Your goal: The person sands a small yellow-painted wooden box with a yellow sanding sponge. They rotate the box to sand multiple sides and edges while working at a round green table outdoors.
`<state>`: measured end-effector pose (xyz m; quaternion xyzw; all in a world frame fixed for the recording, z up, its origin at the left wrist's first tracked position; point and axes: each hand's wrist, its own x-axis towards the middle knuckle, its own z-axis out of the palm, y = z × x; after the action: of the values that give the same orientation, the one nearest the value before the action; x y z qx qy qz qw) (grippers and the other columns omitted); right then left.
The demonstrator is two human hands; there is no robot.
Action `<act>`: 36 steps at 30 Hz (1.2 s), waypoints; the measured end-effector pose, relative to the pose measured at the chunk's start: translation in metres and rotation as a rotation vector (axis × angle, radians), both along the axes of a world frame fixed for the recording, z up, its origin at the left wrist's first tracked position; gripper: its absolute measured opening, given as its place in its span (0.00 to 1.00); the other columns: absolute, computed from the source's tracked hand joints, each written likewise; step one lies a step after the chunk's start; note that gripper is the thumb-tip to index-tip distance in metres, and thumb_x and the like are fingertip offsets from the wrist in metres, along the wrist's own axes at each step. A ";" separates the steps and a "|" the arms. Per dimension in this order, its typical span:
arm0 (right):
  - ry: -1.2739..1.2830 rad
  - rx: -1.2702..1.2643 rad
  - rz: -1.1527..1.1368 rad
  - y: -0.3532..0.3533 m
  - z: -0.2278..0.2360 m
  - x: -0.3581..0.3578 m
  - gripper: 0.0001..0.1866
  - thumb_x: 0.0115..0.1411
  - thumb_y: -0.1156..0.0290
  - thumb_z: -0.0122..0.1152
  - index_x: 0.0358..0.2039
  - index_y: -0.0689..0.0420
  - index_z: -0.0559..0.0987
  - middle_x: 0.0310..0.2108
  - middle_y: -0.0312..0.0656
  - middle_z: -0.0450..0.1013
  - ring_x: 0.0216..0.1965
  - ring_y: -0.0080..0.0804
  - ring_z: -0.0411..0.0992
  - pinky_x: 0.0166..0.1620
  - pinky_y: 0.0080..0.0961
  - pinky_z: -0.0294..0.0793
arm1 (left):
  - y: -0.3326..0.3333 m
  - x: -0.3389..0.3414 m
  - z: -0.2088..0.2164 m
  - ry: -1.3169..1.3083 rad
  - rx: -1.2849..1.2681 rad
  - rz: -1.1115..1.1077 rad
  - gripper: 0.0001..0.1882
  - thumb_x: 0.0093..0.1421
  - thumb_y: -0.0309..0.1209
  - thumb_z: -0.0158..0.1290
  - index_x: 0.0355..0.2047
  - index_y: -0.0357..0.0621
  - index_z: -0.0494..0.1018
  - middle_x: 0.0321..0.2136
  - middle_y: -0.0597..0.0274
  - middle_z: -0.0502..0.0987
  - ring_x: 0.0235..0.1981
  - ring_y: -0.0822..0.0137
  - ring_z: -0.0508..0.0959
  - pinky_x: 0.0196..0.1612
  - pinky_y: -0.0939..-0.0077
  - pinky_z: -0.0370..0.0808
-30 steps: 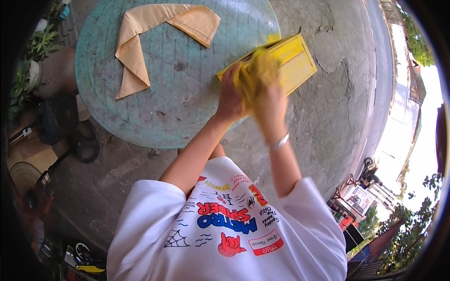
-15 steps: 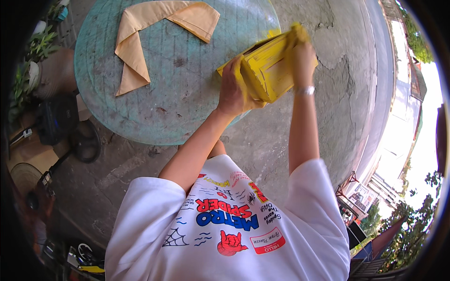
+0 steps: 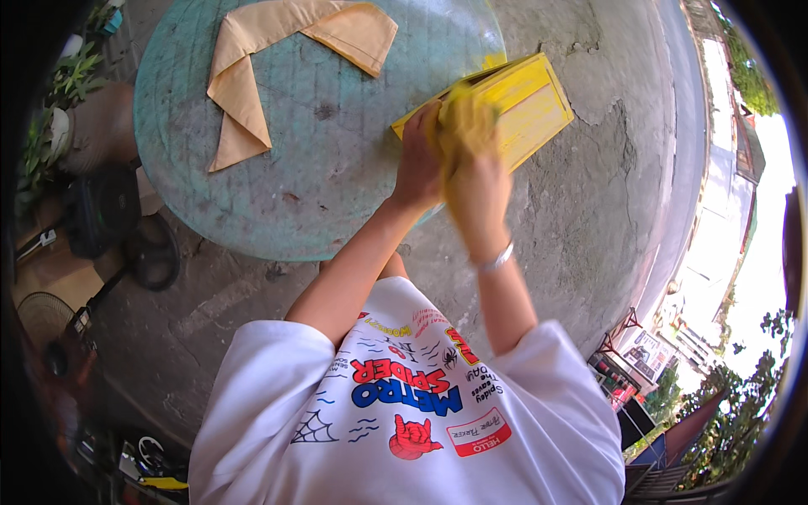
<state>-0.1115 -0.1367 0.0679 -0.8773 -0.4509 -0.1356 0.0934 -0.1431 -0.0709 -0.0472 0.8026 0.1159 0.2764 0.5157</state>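
A yellow-painted box (image 3: 539, 105) with straight edges and a streaky surface is tilted at the right rim of the round table. My left hand (image 3: 418, 164) grips its near left end, the fingers partly hidden by my other hand. Over that same end, my right hand (image 3: 478, 181) is smeared by motion and closed on a soft yellow wad (image 3: 467, 109); whether it is a rag or a sponge I cannot tell. Yellow stains mark the skin of my right hand.
The round, worn green table (image 3: 337, 160) carries a folded beige cloth (image 3: 231, 76) on its left side. A yellow smear (image 3: 493, 61) marks the table's rim behind the box. At left stand potted plants (image 3: 76, 80), a black speaker (image 3: 103, 210) and a fan (image 3: 46, 318). Cracked concrete floor (image 3: 581, 194) lies at right.
My right hand has swept left and nearer with the yellow wad, from the box's far right end to its left end. My left hand and the box have barely moved.
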 end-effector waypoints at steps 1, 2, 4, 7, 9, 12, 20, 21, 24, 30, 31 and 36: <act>0.034 0.011 0.019 0.000 -0.001 0.006 0.24 0.65 0.66 0.60 0.62 0.54 0.76 0.60 0.50 0.74 0.63 0.51 0.72 0.58 0.43 0.78 | 0.000 0.000 -0.002 -0.011 0.012 0.006 0.69 0.30 0.46 0.79 0.68 0.37 0.50 0.60 0.45 0.63 0.61 0.43 0.64 0.65 0.49 0.63; 0.071 0.018 0.033 -0.003 -0.003 0.014 0.25 0.65 0.62 0.59 0.61 0.57 0.75 0.57 0.54 0.76 0.60 0.54 0.73 0.61 0.44 0.76 | 0.001 -0.001 -0.002 -0.026 0.020 0.011 0.69 0.31 0.46 0.79 0.68 0.37 0.50 0.60 0.44 0.63 0.62 0.43 0.64 0.65 0.48 0.62; 0.224 -0.106 -0.252 -0.007 0.007 0.091 0.21 0.66 0.63 0.58 0.57 0.57 0.77 0.53 0.55 0.77 0.55 0.55 0.75 0.55 0.46 0.77 | -0.016 -0.006 0.019 -0.167 0.076 0.213 0.66 0.33 0.49 0.77 0.67 0.38 0.53 0.59 0.43 0.62 0.61 0.43 0.63 0.64 0.46 0.61; 0.417 -0.139 -0.446 -0.001 0.014 0.126 0.17 0.67 0.64 0.58 0.52 0.58 0.79 0.47 0.56 0.78 0.47 0.57 0.76 0.48 0.49 0.77 | -0.013 -0.005 0.020 -0.145 0.050 0.183 0.64 0.33 0.50 0.77 0.66 0.38 0.55 0.59 0.43 0.62 0.62 0.44 0.62 0.64 0.47 0.60; -0.006 0.097 -0.046 -0.003 -0.010 0.028 0.24 0.67 0.65 0.57 0.62 0.58 0.76 0.59 0.51 0.76 0.62 0.50 0.72 0.65 0.42 0.70 | -0.014 -0.008 0.012 -0.092 0.159 0.230 0.66 0.33 0.48 0.77 0.67 0.38 0.53 0.61 0.44 0.62 0.63 0.43 0.61 0.65 0.47 0.60; 0.029 0.035 -0.001 -0.007 -0.006 0.028 0.23 0.67 0.62 0.58 0.60 0.58 0.77 0.57 0.50 0.77 0.60 0.50 0.75 0.67 0.44 0.69 | -0.010 -0.008 0.002 -0.034 0.361 0.283 0.67 0.33 0.47 0.77 0.68 0.38 0.50 0.62 0.45 0.62 0.63 0.43 0.62 0.66 0.48 0.60; 0.041 0.035 -0.019 -0.001 -0.004 0.015 0.25 0.66 0.68 0.56 0.64 0.59 0.73 0.62 0.52 0.73 0.63 0.48 0.71 0.67 0.44 0.69 | 0.000 -0.001 0.015 -0.073 0.168 0.100 0.64 0.31 0.47 0.78 0.65 0.40 0.56 0.58 0.44 0.64 0.60 0.43 0.64 0.63 0.47 0.62; 0.024 0.047 0.008 -0.002 -0.004 0.031 0.24 0.67 0.67 0.56 0.62 0.60 0.74 0.60 0.53 0.74 0.62 0.49 0.72 0.66 0.44 0.69 | -0.001 -0.003 0.012 -0.078 0.176 0.103 0.63 0.32 0.47 0.77 0.65 0.40 0.56 0.57 0.44 0.64 0.59 0.43 0.64 0.63 0.47 0.62; 0.328 -0.094 -0.352 0.001 0.020 0.102 0.19 0.68 0.65 0.55 0.54 0.63 0.77 0.50 0.56 0.77 0.53 0.55 0.75 0.61 0.45 0.73 | -0.014 -0.005 0.027 -0.146 0.110 0.188 0.59 0.36 0.49 0.76 0.64 0.40 0.57 0.56 0.44 0.65 0.59 0.43 0.65 0.62 0.46 0.62; 0.075 0.034 -0.012 -0.006 -0.001 -0.006 0.23 0.68 0.69 0.56 0.63 0.55 0.76 0.60 0.50 0.75 0.60 0.50 0.74 0.58 0.44 0.77 | -0.009 -0.004 0.004 -0.017 0.312 0.242 0.70 0.33 0.50 0.77 0.69 0.36 0.47 0.62 0.44 0.61 0.64 0.42 0.61 0.66 0.48 0.61; 0.047 0.078 -0.028 -0.005 -0.005 0.020 0.19 0.69 0.68 0.54 0.58 0.57 0.78 0.54 0.52 0.78 0.55 0.51 0.76 0.56 0.44 0.77 | -0.012 -0.007 0.001 -0.009 0.403 0.268 0.71 0.33 0.50 0.78 0.69 0.35 0.47 0.63 0.44 0.61 0.64 0.42 0.62 0.66 0.48 0.61; 0.391 -0.234 -0.564 0.008 0.019 0.119 0.15 0.70 0.65 0.53 0.48 0.61 0.79 0.43 0.54 0.80 0.46 0.53 0.78 0.49 0.48 0.78 | -0.008 -0.004 0.019 -0.124 0.082 0.148 0.61 0.36 0.50 0.77 0.65 0.37 0.56 0.58 0.42 0.63 0.59 0.41 0.63 0.64 0.45 0.62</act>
<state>0.0079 -0.1284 0.0869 -0.9813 -0.1771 0.0667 0.0355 -0.1474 -0.0788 -0.0279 0.7937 0.1314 0.3675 0.4666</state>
